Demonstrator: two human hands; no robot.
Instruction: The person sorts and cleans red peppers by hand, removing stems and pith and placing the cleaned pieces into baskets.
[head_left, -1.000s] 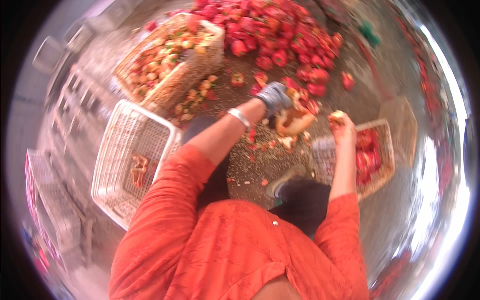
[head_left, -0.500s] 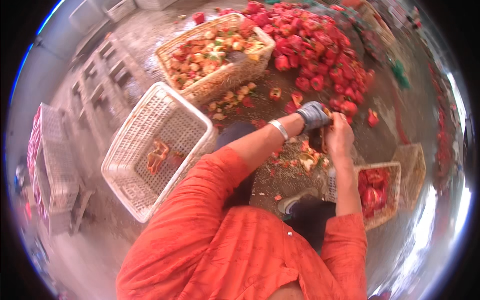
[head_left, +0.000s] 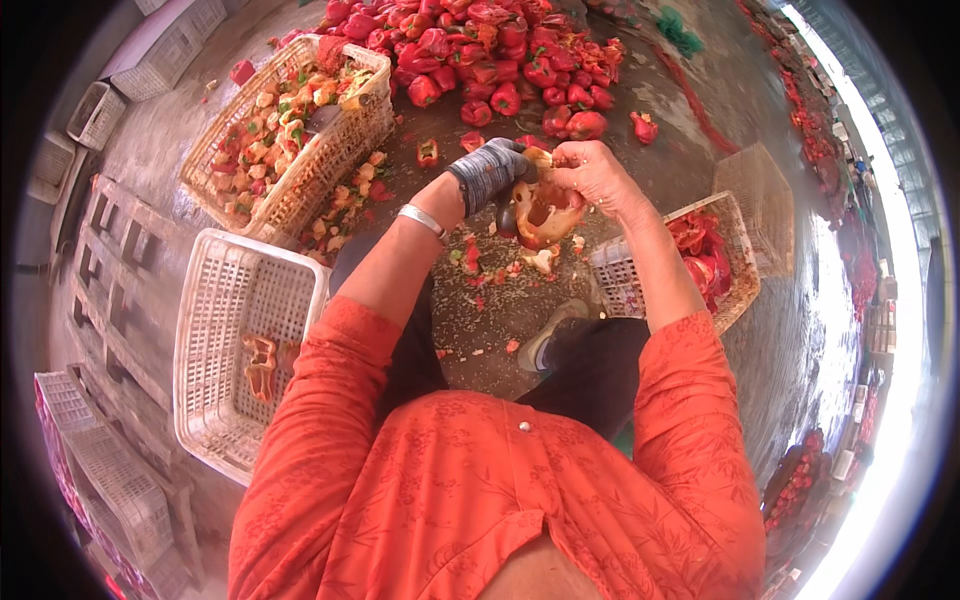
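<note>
An opened bell pepper, orange-brown and hollow, hangs between my two hands over the floor. My left hand, in a grey knitted glove, is closed at the pepper's left upper edge. Bare, my right hand pinches its upper right edge. A dark rounded shape shows just under the glove; I cannot make out what it is. To the left stands a white plastic basket with a cut brownish pepper piece on its bottom. At the right, a smaller basket holds red pepper pieces.
Whole red peppers lie heaped on the floor ahead. Left of the heap, a basket is full of pepper cores and scraps. Seeds and trimmings litter the floor between my legs. A wooden pallet lies far left.
My view has swung right, so things sit further left. My hands have turned the pepper, and its hollow inside now shows.
</note>
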